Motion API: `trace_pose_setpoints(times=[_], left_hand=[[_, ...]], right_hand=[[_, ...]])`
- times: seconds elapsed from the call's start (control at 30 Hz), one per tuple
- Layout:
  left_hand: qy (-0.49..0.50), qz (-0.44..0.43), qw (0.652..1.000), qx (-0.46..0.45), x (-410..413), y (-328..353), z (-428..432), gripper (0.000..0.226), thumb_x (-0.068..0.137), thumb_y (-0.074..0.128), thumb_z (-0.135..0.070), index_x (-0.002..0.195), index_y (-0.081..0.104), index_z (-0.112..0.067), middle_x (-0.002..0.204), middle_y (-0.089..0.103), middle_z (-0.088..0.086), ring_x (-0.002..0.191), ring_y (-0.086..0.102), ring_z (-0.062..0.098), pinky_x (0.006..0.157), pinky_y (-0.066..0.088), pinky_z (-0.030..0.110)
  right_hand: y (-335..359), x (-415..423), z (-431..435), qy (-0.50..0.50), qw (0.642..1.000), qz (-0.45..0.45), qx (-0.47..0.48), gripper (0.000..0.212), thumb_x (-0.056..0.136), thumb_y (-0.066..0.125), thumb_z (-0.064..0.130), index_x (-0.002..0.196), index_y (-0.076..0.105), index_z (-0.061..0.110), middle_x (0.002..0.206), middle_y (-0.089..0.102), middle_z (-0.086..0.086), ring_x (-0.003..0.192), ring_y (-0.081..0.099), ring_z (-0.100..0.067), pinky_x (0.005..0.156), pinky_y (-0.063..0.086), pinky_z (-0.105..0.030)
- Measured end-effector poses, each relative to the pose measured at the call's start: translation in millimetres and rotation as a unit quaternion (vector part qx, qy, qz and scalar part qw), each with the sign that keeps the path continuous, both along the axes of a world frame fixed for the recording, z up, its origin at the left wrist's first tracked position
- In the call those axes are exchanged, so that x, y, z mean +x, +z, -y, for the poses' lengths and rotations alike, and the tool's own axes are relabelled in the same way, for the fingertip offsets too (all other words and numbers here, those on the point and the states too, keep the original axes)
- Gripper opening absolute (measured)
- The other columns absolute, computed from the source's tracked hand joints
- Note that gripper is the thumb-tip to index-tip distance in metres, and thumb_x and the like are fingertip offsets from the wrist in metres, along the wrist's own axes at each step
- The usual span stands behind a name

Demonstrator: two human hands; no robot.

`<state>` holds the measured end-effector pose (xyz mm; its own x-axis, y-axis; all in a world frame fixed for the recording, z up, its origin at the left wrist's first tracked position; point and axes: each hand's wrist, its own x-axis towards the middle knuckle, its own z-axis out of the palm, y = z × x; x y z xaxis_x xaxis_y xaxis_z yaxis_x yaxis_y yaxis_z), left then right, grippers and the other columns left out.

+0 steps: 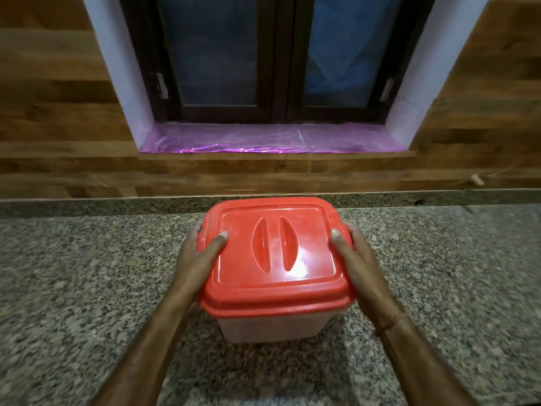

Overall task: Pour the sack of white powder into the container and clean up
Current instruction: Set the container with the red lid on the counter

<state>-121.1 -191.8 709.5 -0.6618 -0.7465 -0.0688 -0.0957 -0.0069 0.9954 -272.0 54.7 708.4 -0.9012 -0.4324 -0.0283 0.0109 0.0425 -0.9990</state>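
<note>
A translucent container [270,328] with a red lid [275,256] stands on the speckled granite counter [73,288], near the middle and a little short of the back edge. The lid is on, with two curved recessed grips at its centre; no brand, label or writing can be read on it or on the tub. The left hand [199,256] clasps the lid's left edge, thumb laid on top and fingers curled over the side. The right hand [355,259] clasps the right edge in the same way, thumb on top, a thin thread band around the wrist [390,323]. Both hands are closed on the lid's rim, one on each side.

The counter is grey and black flecked stone with a low raised strip along the back. Behind it the wall [58,112] is clad in brown wood-look planks. A dark-framed window [278,60] with two panes sits in a pale recess, and a shiny purple sheet [263,140] covers its sill
</note>
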Motion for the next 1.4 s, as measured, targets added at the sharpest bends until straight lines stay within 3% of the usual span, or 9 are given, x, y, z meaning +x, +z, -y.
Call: trace_pose_setpoints(times=[0.33, 0.5, 0.6, 0.77, 0.87, 0.97, 1.1, 1.23, 1.4], left_hand=[[-0.025, -0.029, 0.997, -0.068, -70.4, 40.8, -58.9, 0.061, 0.094, 0.073, -0.037, 0.147, 0.046, -0.024, 0.123, 0.061, -0.012, 0.101, 0.062, -0.004, 0.086, 0.048, 0.013], [-0.115, 0.036, 0.982, -0.145, -117.6, 31.1, -124.3, 0.069, 0.104, 0.044, -0.053, 0.161, 0.027, -0.018, 0.154, 0.043, -0.006, 0.146, 0.039, 0.014, 0.113, 0.030, 0.026], [-0.186, 0.152, 0.936, -0.258, -145.2, 7.9, -168.9, 0.085, 0.101, 0.033, -0.067, 0.165, 0.012, -0.015, 0.173, 0.008, 0.005, 0.160, 0.005, 0.018, 0.128, 0.010, 0.040], [-0.197, 0.285, 0.836, -0.426, -164.7, -28.5, -202.0, 0.090, 0.098, 0.042, -0.066, 0.166, 0.008, -0.017, 0.171, -0.018, 0.004, 0.159, -0.015, 0.024, 0.126, 0.002, 0.059], [-0.160, 0.307, 0.806, -0.479, -165.5, -29.6, -204.8, 0.088, 0.098, 0.042, -0.066, 0.165, 0.011, -0.017, 0.172, -0.014, 0.004, 0.159, -0.013, 0.025, 0.126, 0.003, 0.058], [-0.149, 0.318, 0.795, -0.494, -165.4, -30.5, -205.9, 0.095, 0.093, 0.030, -0.077, 0.164, 0.014, -0.017, 0.173, -0.009, 0.004, 0.159, -0.011, 0.024, 0.125, 0.006, 0.059], [-0.141, 0.321, 0.794, -0.497, -164.9, -32.5, -206.6, 0.102, 0.086, 0.021, -0.088, 0.164, 0.016, -0.022, 0.173, -0.004, 0.002, 0.159, -0.009, 0.023, 0.126, 0.009, 0.059], [-0.139, 0.323, 0.797, -0.491, -167.4, -35.8, -207.1, 0.104, 0.084, 0.017, -0.084, 0.165, 0.013, -0.019, 0.173, -0.006, 0.003, 0.159, -0.009, 0.022, 0.126, 0.010, 0.059], [-0.132, 0.323, 0.801, -0.488, -168.9, -36.2, -208.4, 0.102, 0.086, 0.022, -0.083, 0.165, 0.013, -0.019, 0.173, -0.006, 0.003, 0.159, -0.007, 0.023, 0.125, 0.011, 0.060]], right_hand=[[25.7, -71.9, -68.0, -0.022, 0.996, 0.082, -0.040, 0.066, 0.082, 0.086, 0.025, 0.141, 0.057, 0.019, 0.126, 0.074, -0.012, 0.101, 0.079, -0.027, 0.078, 0.065, -0.041], [14.9, -130.5, -141.8, -0.080, 0.989, 0.102, -0.074, 0.083, 0.064, 0.093, 0.028, 0.139, 0.060, 0.014, 0.126, 0.074, -0.016, 0.098, 0.078, -0.027, 0.072, 0.065, -0.037], [-5.5, -162.2, -201.4, -0.147, 0.981, 0.100, -0.079, 0.111, 0.038, 0.103, 0.045, 0.137, 0.063, 0.014, 0.121, 0.077, -0.012, 0.098, 0.077, -0.023, 0.074, 0.066, -0.036], [-62.7, -207.7, -259.6, -0.173, 0.977, 0.110, -0.066, 0.060, 0.082, 0.083, 0.011, 0.138, 0.062, 0.010, 0.118, 0.075, -0.011, 0.077, 0.076, -0.007, 0.064, 0.063, -0.024], [-109.9, -224.1, -267.5, -0.169, 0.978, 0.124, -0.011, 0.059, 0.083, 0.083, 0.006, 0.137, 0.061, 0.008, 0.124, 0.073, -0.018, 0.076, 0.074, -0.011, 0.062, 0.063, -0.023], [-141.5, -226.1, -263.3, -0.132, 0.980, 0.143, 0.039, 0.070, 0.077, 0.090, 0.014, 0.140, 0.058, 0.017, 0.122, 0.073, -0.012, 0.094, 0.075, -0.024, 0.064, 0.064, -0.029], [-165.8, -223.7, -249.7, -0.115, 0.978, 0.140, 0.106, 0.062, 0.079, 0.089, 0.012, 0.132, 0.059, 0.017, 0.113, 0.073, -0.005, 0.087, 0.072, -0.015, 0.056, 0.059, -0.021], [-182.9, -223.4, -244.3, -0.115, 0.967, 0.100, 0.205, 0.072, 0.069, 0.090, 0.045, 0.130, 0.057, 0.028, 0.120, 0.071, -0.002, 0.100, 0.073, -0.022, 0.086, 0.063, -0.040], [-184.3, -217.8, -239.1, -0.112, 0.932, 0.016, 0.345, 0.071, 0.079, 0.085, 0.043, 0.139, 0.054, 0.019, 0.130, 0.057, -0.011, 0.118, 0.059, -0.034, 0.099, 0.054, -0.046]])
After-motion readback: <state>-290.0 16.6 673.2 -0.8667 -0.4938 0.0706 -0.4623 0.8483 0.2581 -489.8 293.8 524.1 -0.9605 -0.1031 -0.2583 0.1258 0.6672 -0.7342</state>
